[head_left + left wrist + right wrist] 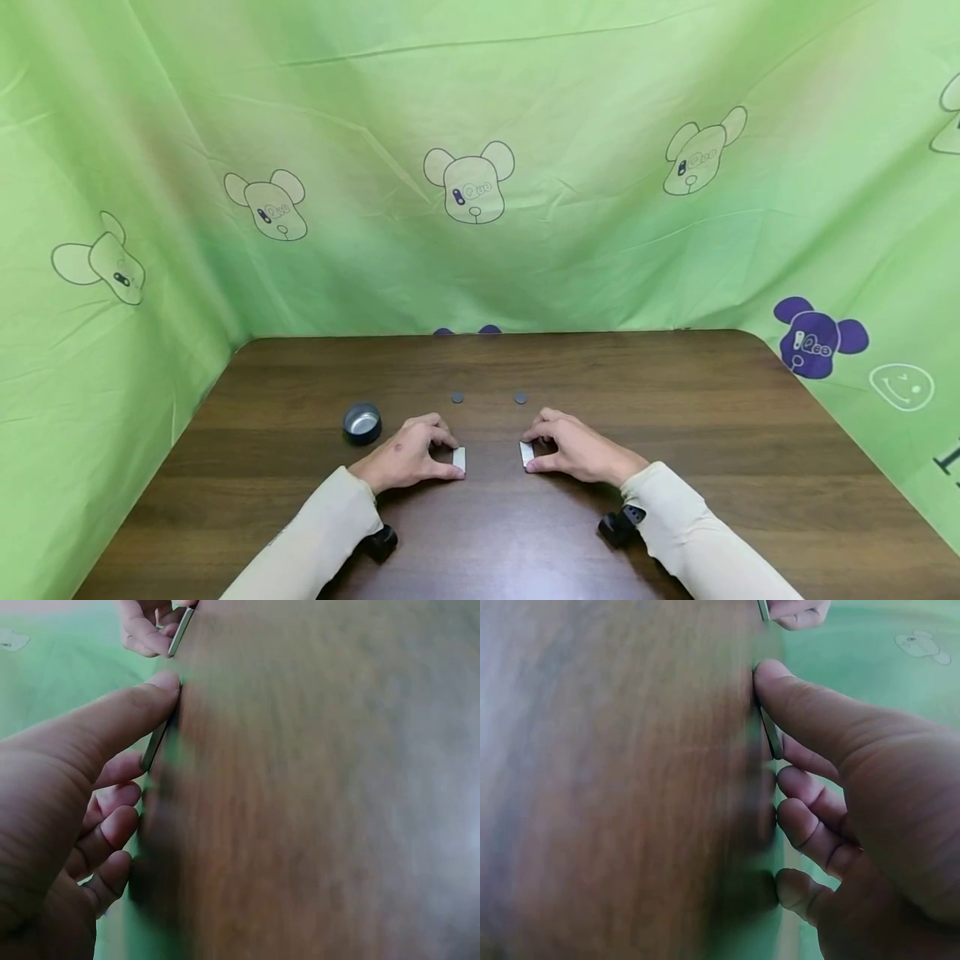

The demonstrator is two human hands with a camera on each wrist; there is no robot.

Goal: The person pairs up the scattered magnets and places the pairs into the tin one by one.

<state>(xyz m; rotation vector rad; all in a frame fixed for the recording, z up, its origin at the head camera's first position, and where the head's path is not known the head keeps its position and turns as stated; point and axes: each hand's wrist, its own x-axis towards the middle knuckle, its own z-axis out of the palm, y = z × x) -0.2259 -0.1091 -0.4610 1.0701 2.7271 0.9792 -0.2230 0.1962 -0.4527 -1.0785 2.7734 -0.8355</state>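
My left hand (403, 454) pinches a small white rectangular piece (459, 461) between thumb and forefinger, low at the table surface. Facing it, my right hand (579, 451) pinches a similar white piece (527, 455) by its two ends. A gap of bare wood separates the two pieces. Seen edge-on in the left wrist view, the left piece (156, 742) is thin and flat, with the thumb at one end. The right wrist view shows the right piece (771, 733) just as thin. Whether either piece touches the table cannot be told.
Two small dark discs (457, 397) lie apart on the wooden table (675, 392), beyond the hands. A round dark cup-like container (363, 440) with a silvery inside stands left of the left hand. Green printed cloth (570, 250) hangs behind and at both sides.
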